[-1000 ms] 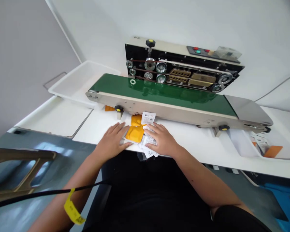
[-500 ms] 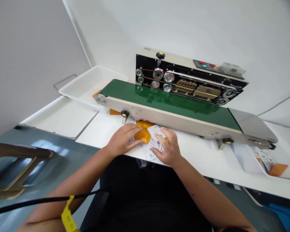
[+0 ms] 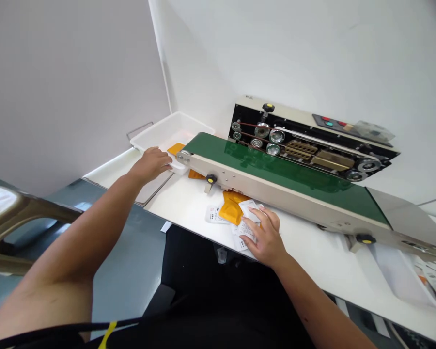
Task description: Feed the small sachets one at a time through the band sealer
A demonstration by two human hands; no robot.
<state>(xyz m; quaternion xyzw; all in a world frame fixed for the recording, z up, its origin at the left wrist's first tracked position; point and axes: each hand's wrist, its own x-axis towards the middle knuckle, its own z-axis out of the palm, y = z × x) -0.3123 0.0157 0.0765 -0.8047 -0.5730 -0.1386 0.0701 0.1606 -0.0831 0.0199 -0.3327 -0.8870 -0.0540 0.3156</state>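
My left hand (image 3: 153, 164) reaches over the near edge of a white plastic tray (image 3: 156, 133) at the conveyor's left end, its fingers stretched out with nothing visible in them. Close to its fingertips an orange packet (image 3: 176, 149) lies in the tray. My right hand (image 3: 266, 236) rests with spread fingers on printed white sachets (image 3: 250, 211) at the table's front edge. Beside them, just below the conveyor, lie crumpled orange packets (image 3: 231, 212). Another white sachet (image 3: 214, 214) lies flat to their left.
Behind my hands stands a band sealing machine (image 3: 312, 145) with a green conveyor belt (image 3: 261, 167). A black knob (image 3: 211, 179) sticks out from its front. Another white bin (image 3: 394, 271) holding packets stands at the right. A brown stool (image 3: 7, 228) is on the floor at left.
My left hand has left the orange packets and moved left and away from me to the tray. My right hand stays on the sachets. The view has turned left.
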